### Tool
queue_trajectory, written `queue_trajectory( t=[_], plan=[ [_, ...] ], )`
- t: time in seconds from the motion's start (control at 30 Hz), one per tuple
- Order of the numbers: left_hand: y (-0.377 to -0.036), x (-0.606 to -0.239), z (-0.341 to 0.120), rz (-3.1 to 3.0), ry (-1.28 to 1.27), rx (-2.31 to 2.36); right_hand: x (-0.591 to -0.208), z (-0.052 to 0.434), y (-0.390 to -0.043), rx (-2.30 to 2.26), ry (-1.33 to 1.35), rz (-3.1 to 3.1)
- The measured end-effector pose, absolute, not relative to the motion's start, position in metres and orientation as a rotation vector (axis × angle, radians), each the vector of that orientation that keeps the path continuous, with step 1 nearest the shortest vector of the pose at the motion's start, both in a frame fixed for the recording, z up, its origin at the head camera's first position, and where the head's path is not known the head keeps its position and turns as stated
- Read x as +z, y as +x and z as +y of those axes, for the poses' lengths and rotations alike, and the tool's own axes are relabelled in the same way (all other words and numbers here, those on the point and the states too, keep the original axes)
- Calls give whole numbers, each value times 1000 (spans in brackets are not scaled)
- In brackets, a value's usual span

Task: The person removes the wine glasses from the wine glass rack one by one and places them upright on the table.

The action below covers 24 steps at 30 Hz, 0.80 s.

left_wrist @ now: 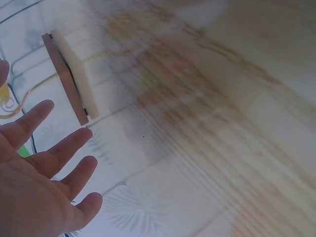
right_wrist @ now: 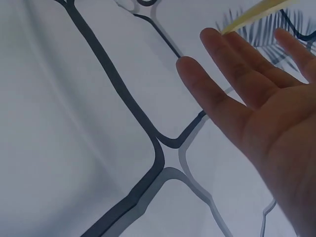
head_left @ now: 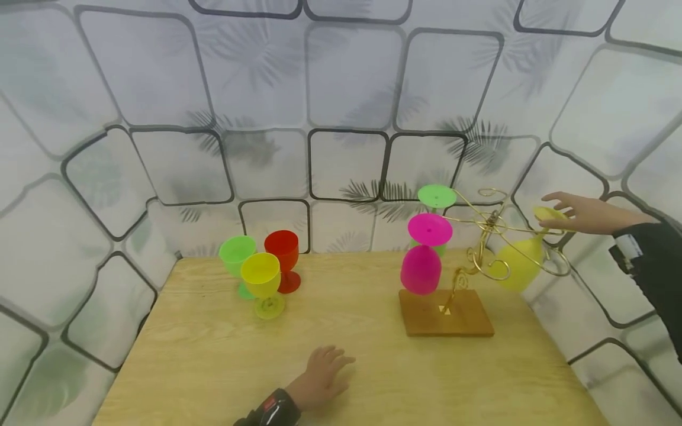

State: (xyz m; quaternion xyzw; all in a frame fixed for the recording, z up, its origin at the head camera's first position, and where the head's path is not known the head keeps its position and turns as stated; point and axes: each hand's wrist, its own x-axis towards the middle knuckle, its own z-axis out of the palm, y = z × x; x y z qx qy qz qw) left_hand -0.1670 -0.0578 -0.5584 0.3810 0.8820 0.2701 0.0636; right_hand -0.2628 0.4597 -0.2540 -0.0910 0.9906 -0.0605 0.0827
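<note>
A gold wire rack [head_left: 483, 235] on a wooden base [head_left: 447, 320] stands at the table's right. A pink goblet [head_left: 421, 269] hangs upside down from it, with a green goblet [head_left: 437, 196] behind. A yellow goblet [head_left: 519, 266] hangs tilted on the right arm of the rack. My right hand [head_left: 572, 214] has its fingers straight and touches that goblet's foot [head_left: 547, 213]; the foot's yellow edge [right_wrist: 256, 14] shows above the fingers [right_wrist: 232, 74]. My left hand [head_left: 325, 376] lies flat with spread fingers [left_wrist: 64, 148] on the table, near the wooden base [left_wrist: 66, 79].
Three goblets stand upright at the table's left: green [head_left: 237, 255], red [head_left: 282, 251] and yellow [head_left: 261, 278]. The wooden table [head_left: 213, 355] is ringed by a patterned fabric wall [head_left: 346, 106]. The left wrist view is blurred.
</note>
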Motion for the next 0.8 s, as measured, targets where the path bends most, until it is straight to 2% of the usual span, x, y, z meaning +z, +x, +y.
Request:
queue_trajectory(
  t=[0.4, 0.8],
  plan=[
    [-167, -557, -59, 2640, 1111, 835, -244, 452, -257, -141, -184, 3016],
    [-167, -561, -58, 2634, 1112, 831, -237, 441, -247, -194, -257, 3019]
  ],
)
